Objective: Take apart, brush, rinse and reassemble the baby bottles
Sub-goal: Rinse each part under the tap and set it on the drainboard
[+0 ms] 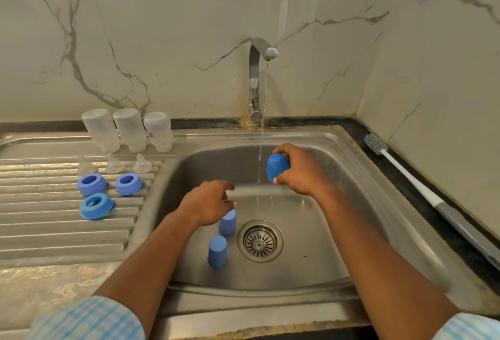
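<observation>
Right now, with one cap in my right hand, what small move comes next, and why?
Probably shift the right hand slightly left so the blue cap meets the water stream: the tap runs, and the cap sits just beside it.

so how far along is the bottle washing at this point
Taken apart: three bottle bodies stand upside down on the drainboard, with three teats and three blue rings in front, seemingly washed. In hand: the right hand holds a blue cap beside the tap stream; the left hand hovers empty. Left: two caps in the sink, then reassembly.
</observation>
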{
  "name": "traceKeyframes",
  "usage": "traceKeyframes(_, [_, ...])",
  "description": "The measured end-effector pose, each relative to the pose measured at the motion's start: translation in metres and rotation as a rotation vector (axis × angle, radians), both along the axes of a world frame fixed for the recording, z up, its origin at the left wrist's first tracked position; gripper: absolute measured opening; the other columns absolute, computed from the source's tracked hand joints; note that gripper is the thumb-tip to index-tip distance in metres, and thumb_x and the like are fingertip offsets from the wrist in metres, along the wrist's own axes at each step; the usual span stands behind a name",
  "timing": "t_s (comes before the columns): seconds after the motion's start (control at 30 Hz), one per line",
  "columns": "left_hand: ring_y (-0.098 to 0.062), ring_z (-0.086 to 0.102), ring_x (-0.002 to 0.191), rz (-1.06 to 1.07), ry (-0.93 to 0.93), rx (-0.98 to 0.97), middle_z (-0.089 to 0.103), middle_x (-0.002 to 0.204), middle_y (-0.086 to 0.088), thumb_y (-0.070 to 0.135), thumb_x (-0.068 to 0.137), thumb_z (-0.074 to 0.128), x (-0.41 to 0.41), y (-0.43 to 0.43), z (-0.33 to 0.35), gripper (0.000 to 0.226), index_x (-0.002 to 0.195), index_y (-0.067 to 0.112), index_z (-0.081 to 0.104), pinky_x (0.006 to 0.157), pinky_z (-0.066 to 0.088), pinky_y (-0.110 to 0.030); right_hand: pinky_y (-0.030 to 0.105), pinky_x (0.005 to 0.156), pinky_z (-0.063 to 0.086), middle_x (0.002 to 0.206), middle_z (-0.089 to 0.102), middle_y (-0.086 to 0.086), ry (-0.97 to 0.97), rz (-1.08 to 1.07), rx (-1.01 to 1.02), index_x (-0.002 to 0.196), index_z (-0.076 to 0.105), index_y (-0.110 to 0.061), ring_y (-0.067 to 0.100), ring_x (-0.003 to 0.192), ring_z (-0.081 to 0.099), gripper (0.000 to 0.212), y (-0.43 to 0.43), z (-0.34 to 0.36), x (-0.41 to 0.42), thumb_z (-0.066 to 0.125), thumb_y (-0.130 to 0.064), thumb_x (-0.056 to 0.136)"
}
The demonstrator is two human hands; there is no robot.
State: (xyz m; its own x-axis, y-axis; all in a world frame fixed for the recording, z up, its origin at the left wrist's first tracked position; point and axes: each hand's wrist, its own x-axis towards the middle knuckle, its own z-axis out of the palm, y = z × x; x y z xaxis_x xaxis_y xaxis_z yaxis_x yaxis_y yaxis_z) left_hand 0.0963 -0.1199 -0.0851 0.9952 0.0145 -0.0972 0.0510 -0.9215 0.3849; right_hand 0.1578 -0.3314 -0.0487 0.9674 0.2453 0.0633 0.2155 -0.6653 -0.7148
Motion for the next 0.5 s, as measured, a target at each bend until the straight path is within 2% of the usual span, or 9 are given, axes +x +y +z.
traceKeyframes(0.07, [-0.017, 0.063, 0.111, -0.010, -0.006, -0.003, 0.065, 0.127, 0.001, 0.035, 0.097, 0.063, 0.000, -0.001, 0.000, 0.049, 0.142, 0.024, 0.050, 0.098, 0.050, -0.035, 0.031, 0.080, 0.044, 0.126, 0.058, 0.006, 0.008, -0.013, 0.004, 0.126, 0.053, -0.022, 0.023, 0.104, 0.058, 0.061, -0.003, -0.001, 0.001, 0.082, -0.010, 0.074])
traceKeyframes(0.17, [-0.018, 0.063, 0.110, -0.012, -0.025, -0.007, 0.066, 0.126, 0.001, 0.035, 0.097, 0.062, -0.001, 0.000, 0.002, 0.048, 0.142, 0.023, 0.051, 0.097, 0.050, -0.034, 0.032, 0.081, 0.047, 0.127, 0.060, 0.007, -0.042, -0.083, 0.041, 0.133, 0.052, -0.019, 0.024, 0.106, 0.060, 0.070, -0.003, 0.007, -0.002, 0.086, -0.022, 0.072])
traceKeyframes(0.27, [-0.018, 0.063, 0.110, -0.006, -0.040, -0.013, 0.066, 0.126, 0.000, 0.035, 0.097, 0.062, -0.002, 0.001, 0.003, 0.047, 0.141, 0.023, 0.051, 0.097, 0.050, -0.034, 0.020, 0.081, 0.045, 0.116, 0.063, -0.002, -0.294, -0.174, 0.202, 0.130, 0.057, -0.020, 0.013, 0.099, 0.060, 0.063, -0.002, 0.047, -0.018, 0.084, -0.032, 0.075])
traceKeyframes(0.37, [-0.019, 0.063, 0.111, -0.008, -0.044, -0.021, 0.066, 0.125, 0.000, 0.035, 0.097, 0.062, -0.002, 0.000, 0.002, 0.047, 0.141, 0.023, 0.051, 0.097, 0.049, -0.035, 0.014, 0.083, 0.046, 0.111, 0.063, -0.011, -0.607, -0.201, 0.512, 0.121, 0.057, -0.032, 0.003, 0.097, 0.061, 0.050, 0.000, 0.085, -0.044, 0.082, -0.031, 0.078])
traceKeyframes(0.4, [-0.019, 0.063, 0.111, -0.007, -0.044, -0.021, 0.066, 0.125, 0.000, 0.035, 0.097, 0.062, -0.002, 0.000, 0.002, 0.047, 0.141, 0.023, 0.052, 0.098, 0.049, -0.036, 0.014, 0.084, 0.046, 0.112, 0.064, -0.011, -0.651, -0.200, 0.543, 0.119, 0.055, -0.035, 0.003, 0.098, 0.060, 0.049, 0.001, 0.082, -0.045, 0.081, -0.028, 0.079])
traceKeyframes(0.43, [-0.019, 0.063, 0.111, -0.006, -0.044, -0.023, 0.067, 0.125, 0.000, 0.036, 0.097, 0.062, -0.002, 0.000, 0.003, 0.047, 0.141, 0.023, 0.052, 0.098, 0.049, -0.036, 0.016, 0.085, 0.047, 0.113, 0.064, -0.010, -0.629, -0.201, 0.497, 0.119, 0.054, -0.035, 0.004, 0.098, 0.060, 0.049, 0.001, 0.071, -0.042, 0.081, -0.026, 0.078])
traceKeyframes(0.47, [-0.019, 0.063, 0.111, -0.004, -0.044, -0.022, 0.067, 0.125, 0.000, 0.036, 0.097, 0.062, -0.003, 0.000, 0.003, 0.048, 0.141, 0.023, 0.052, 0.099, 0.049, -0.037, 0.020, 0.086, 0.048, 0.112, 0.064, -0.008, -0.509, -0.199, 0.414, 0.118, 0.057, -0.032, 0.006, 0.097, 0.060, 0.049, 0.002, 0.054, -0.037, 0.082, -0.023, 0.077])
traceKeyframes(0.5, [-0.020, 0.063, 0.112, -0.004, -0.046, -0.020, 0.067, 0.125, 0.000, 0.036, 0.097, 0.062, -0.004, 0.000, 0.004, 0.048, 0.141, 0.023, 0.052, 0.099, 0.049, -0.037, 0.025, 0.086, 0.049, 0.110, 0.066, -0.005, -0.306, -0.190, 0.267, 0.118, 0.062, -0.025, 0.010, 0.095, 0.061, 0.049, 0.001, 0.034, -0.031, 0.084, -0.022, 0.074])
